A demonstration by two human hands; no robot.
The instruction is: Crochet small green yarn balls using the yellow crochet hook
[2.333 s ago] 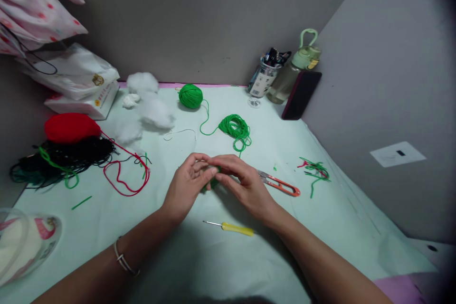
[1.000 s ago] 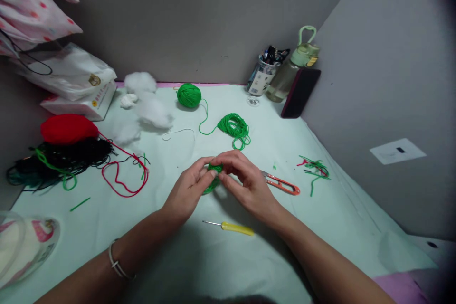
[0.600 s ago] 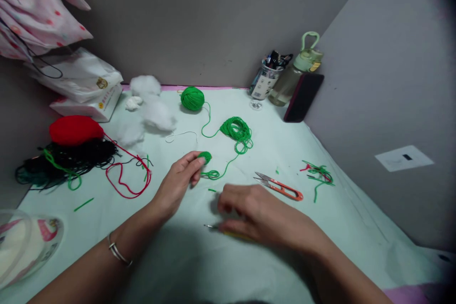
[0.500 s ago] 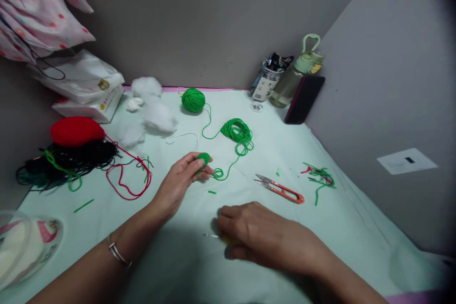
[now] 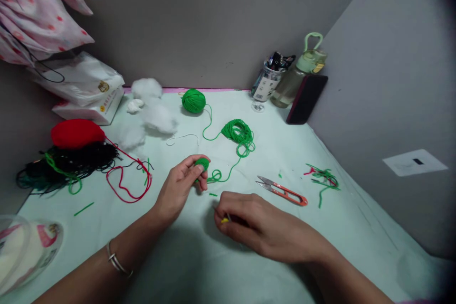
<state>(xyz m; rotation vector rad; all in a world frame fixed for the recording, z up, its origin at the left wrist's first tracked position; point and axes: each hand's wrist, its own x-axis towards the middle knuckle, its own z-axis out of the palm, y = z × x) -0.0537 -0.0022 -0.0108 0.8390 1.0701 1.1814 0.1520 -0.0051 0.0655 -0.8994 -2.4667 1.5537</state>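
Note:
My left hand (image 5: 181, 180) pinches a small green crocheted piece (image 5: 202, 163) between thumb and fingers. From it a green yarn strand runs right to a loose coil of green yarn (image 5: 238, 133), which links on to a green yarn ball (image 5: 194, 101). Just to the right and nearer me, my right hand (image 5: 252, 221) is closed around a crochet hook (image 5: 224, 220). Only a bit of its yellow handle shows under the fingers; the rest is mostly hidden. Thread snips (image 5: 283, 191) with orange handles lie beyond the right hand.
White stuffing (image 5: 158, 116) lies at the back left, near red yarn (image 5: 77, 133) and black yarn (image 5: 85, 156). A phone (image 5: 307, 99), a bottle (image 5: 288, 83) and a pen cup (image 5: 268, 80) stand at the back right. Yarn scraps (image 5: 326, 178) lie right; a plastic tub (image 5: 28, 251) is front left.
My right hand has picked the crochet hook up from the table and moved slightly up and left. My left hand's fingers have curled in more around the green piece.

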